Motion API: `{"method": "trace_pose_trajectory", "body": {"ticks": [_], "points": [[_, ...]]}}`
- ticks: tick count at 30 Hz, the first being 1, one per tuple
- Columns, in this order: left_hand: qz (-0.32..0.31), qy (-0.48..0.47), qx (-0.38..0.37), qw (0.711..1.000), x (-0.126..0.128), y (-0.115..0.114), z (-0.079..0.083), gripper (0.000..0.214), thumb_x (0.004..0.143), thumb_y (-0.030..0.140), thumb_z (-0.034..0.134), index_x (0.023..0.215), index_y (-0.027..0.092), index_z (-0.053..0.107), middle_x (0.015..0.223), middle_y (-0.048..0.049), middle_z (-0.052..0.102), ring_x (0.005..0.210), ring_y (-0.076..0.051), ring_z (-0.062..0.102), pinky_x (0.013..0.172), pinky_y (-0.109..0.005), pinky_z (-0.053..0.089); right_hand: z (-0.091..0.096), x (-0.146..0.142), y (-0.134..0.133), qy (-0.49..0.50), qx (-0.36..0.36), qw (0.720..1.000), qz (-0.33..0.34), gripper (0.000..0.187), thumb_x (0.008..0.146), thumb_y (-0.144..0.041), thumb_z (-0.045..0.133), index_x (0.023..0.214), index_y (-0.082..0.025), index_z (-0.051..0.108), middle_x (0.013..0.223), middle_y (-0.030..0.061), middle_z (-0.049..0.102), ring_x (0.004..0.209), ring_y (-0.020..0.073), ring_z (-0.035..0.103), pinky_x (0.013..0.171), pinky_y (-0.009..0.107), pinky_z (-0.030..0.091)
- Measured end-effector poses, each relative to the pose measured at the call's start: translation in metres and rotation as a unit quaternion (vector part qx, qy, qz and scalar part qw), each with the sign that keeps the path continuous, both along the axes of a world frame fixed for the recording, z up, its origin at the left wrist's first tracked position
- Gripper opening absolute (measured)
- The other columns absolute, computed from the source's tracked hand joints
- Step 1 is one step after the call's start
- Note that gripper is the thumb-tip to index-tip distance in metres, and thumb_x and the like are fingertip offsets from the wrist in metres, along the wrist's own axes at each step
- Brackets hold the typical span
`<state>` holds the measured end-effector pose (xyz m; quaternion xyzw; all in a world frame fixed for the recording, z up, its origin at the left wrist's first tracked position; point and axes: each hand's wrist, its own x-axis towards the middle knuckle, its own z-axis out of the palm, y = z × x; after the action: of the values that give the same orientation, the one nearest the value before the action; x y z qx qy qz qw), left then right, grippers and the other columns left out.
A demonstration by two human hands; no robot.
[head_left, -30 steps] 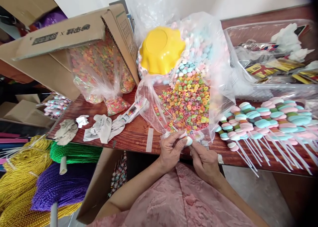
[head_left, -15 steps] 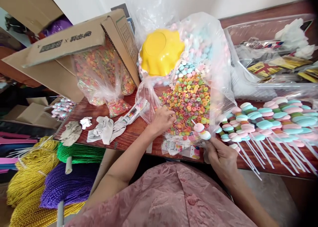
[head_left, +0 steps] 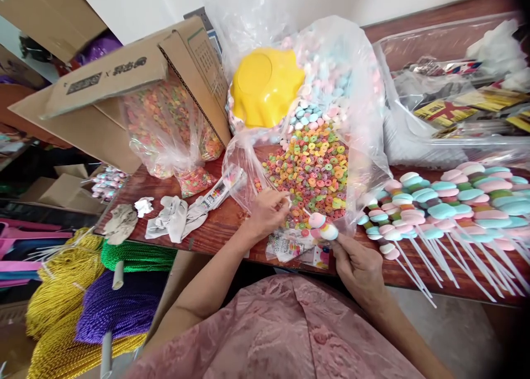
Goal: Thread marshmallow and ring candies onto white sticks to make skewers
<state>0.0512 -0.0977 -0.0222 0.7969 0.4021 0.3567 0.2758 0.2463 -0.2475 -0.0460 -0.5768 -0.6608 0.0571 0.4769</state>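
My right hand (head_left: 358, 266) is closed around the lower end of a marshmallow skewer (head_left: 328, 231). Pink and white-blue marshmallows are threaded on it, and its thin white tip points up and left. My left hand (head_left: 265, 212) is pinched at the near left edge of a heap of ring-shaped gummies (head_left: 318, 166). A small pale thing shows at its fingertips, too small to name. The gummies lie at the mouth of a clear plastic bag (head_left: 364, 91) of pink, white and blue marshmallows (head_left: 306, 114). A yellow scalloped bowl (head_left: 267, 86) sits upside down on them.
Finished marshmallow skewers (head_left: 451, 208) lie in a pile at right, before a clear plastic bin (head_left: 464, 138) of packets. At left stand a cardboard box (head_left: 124, 75) and bagged gummies (head_left: 161, 125). Crumpled gloves (head_left: 169, 219) lie near the table edge; coils of cord (head_left: 124, 307) hang below.
My left hand has closed its fingers and moved slightly down, toward the skewer tip. My right hand has shifted left and a little down with the skewer.
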Motion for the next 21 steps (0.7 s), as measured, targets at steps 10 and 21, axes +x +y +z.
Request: {"method": "trace_pose_trajectory", "body": {"ticks": [10, 21], "points": [[0.019, -0.387, -0.395, 0.833, -0.003, -0.041, 0.025, 0.033, 0.056, 0.033, 0.09, 0.082, 0.016, 0.078, 0.069, -0.0036, 0.073, 0.055, -0.012, 0.064, 0.047, -0.022, 0.051, 0.015, -0.019, 0.005, -0.052, -0.022, 0.998, 0.026, 0.018, 0.094, -0.018, 0.051, 0.089, -0.017, 0.068, 0.063, -0.0002, 0.063, 0.053, 0.0114, 0.057, 0.054, 0.023, 0.042], [0.013, -0.372, -0.319, 0.872, -0.011, -0.056, 0.012, 0.026, 0.07, 0.038, 0.082, 0.084, 0.016, 0.077, 0.092, -0.0047, 0.073, 0.061, -0.012, 0.069, 0.054, -0.023, 0.058, 0.009, -0.024, 0.003, -0.139, -0.064, 0.988, 0.011, 0.023, 0.094, -0.017, 0.047, 0.095, -0.013, 0.069, 0.069, 0.0031, 0.069, 0.052, 0.0127, 0.058, 0.053, 0.025, 0.037]]}}
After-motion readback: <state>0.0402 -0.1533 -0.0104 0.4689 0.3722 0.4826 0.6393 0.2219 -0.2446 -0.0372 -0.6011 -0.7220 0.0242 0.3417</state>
